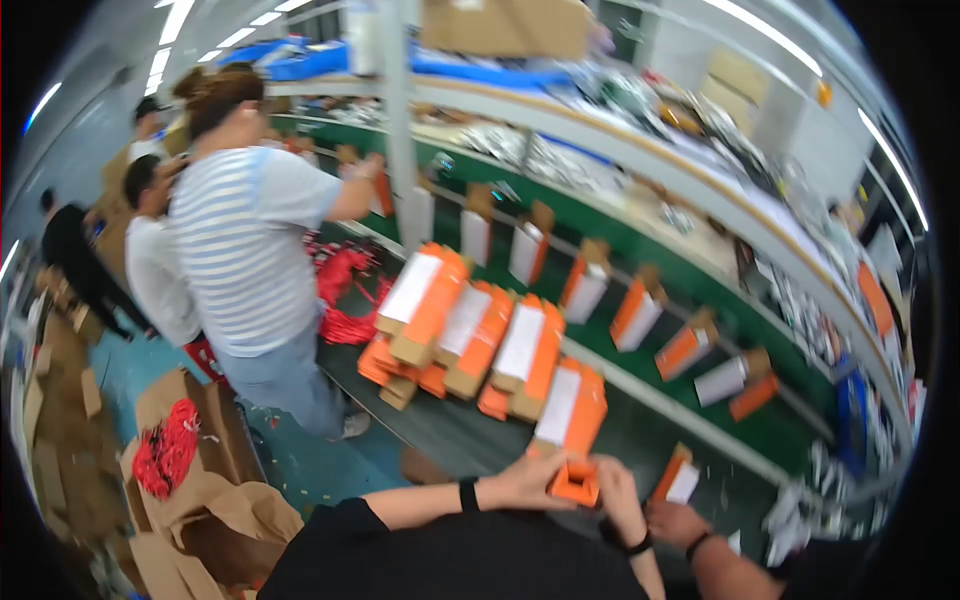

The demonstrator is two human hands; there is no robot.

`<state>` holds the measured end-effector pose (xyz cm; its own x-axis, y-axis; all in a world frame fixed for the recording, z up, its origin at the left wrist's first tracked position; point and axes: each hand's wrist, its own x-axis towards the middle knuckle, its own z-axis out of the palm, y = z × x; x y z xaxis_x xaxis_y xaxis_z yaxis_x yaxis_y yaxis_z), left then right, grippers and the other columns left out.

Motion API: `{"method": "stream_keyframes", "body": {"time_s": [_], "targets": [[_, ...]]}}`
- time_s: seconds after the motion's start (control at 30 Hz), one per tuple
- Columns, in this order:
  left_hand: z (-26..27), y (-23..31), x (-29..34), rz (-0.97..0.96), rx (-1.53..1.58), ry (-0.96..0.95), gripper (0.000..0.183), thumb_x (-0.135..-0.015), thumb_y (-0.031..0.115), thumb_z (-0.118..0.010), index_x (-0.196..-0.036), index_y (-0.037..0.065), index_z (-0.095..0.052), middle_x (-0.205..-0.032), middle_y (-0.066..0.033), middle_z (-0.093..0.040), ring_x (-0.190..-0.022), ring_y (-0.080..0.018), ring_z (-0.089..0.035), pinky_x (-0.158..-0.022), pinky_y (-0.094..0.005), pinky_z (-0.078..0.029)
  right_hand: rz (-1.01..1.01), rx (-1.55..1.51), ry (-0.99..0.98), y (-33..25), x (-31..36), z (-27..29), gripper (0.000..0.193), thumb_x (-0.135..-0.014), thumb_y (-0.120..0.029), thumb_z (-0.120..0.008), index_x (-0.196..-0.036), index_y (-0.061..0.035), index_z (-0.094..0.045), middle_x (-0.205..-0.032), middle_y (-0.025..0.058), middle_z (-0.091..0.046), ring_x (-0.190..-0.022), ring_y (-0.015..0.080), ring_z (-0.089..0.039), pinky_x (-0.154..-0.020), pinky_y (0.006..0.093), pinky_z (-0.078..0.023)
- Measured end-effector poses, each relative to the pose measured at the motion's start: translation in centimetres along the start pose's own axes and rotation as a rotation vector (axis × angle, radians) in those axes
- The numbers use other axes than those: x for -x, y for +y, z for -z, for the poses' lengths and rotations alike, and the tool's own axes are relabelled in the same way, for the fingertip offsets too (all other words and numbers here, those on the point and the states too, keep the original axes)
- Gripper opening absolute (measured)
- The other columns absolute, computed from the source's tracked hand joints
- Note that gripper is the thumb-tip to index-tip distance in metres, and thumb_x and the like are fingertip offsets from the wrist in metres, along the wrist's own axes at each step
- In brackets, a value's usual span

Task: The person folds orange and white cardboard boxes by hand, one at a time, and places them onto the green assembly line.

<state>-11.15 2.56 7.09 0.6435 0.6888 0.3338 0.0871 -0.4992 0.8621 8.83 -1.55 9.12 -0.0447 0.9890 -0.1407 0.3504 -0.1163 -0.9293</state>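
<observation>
Holding a small orange box between both hands, open end toward the wearer. Left hand closed around its left side; right hand with fingers bent at its right edge. Just beyond the left hand, stacked orange-and-white cartons on the dark worktop. Right of the right hand, a co-worker's hand near another orange-and-white box. Well past both hands, a row of boxes on a green surface.
</observation>
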Motion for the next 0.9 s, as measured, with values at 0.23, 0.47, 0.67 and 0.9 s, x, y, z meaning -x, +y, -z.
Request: {"method": "stream_keyframes", "body": {"time_s": [0.23,0.47,0.67,0.9], "targets": [[-2.0,2.7,-3.2,-0.475,-0.054,0.021,0.06,-0.068,0.014,-0.077,-0.12,0.012,-0.047,-0.113,-0.0093,-0.056,-0.11,-0.0301,-0.054,-0.098,-0.0479,-0.038,-0.285,-0.782,-0.076,-0.2,1.9,2.9,0.061,-0.097,-0.029,-0.041,-0.147,-0.0064,-0.015,-0.142,0.0157,-0.036,-0.125,0.0249,-0.045,-0.099,0.0352,-0.042],[-6.5,-4.1,-2.9,0.035,-0.463,-0.125,0.093,-0.071,0.041,-0.075,-0.144,0.014,-0.024,-0.143,-0.0211,-0.026,-0.133,-0.0388,-0.026,-0.105,-0.0618,-0.023,-0.092,-0.595,0.477,11.4,1.1,7.8,0.061,-0.085,-0.004,-0.05,-0.142,0.0008,-0.03,-0.14,0.0129,-0.041,-0.125,0.0222,-0.043,-0.103,0.0328,-0.035],[-7.8,-14.2,-0.3,0.357,-0.741,-0.161,0.083,-0.076,0.037,-0.071,-0.144,0.014,-0.028,-0.146,-0.0236,-0.023,-0.137,-0.0373,-0.021,-0.102,-0.0616,-0.028,-0.572,0.946,1.08,25.7,-0.6,9.1,0.065,-0.077,-0.012,-0.054,-0.138,-0.002,-0.033,-0.128,0.0244,-0.047,-0.115,0.0412,-0.047,-0.101,0.0441,-0.036],[-7.6,-15.2,1.3,0.153,-0.543,-0.236,0.065,-0.079,0.022,-0.067,-0.137,0.011,-0.041,-0.147,-0.0209,-0.028,-0.139,-0.0342,-0.022,-0.106,-0.0483,-0.032,-0.135,0.301,0.493,18.2,-8.2,-1.5,0.041,-0.067,-0.025,-0.078,-0.095,0.0022,-0.063,-0.08,0.0143,-0.063,-0.08,0.0261,-0.062,-0.073,0.0364,-0.049]]}}
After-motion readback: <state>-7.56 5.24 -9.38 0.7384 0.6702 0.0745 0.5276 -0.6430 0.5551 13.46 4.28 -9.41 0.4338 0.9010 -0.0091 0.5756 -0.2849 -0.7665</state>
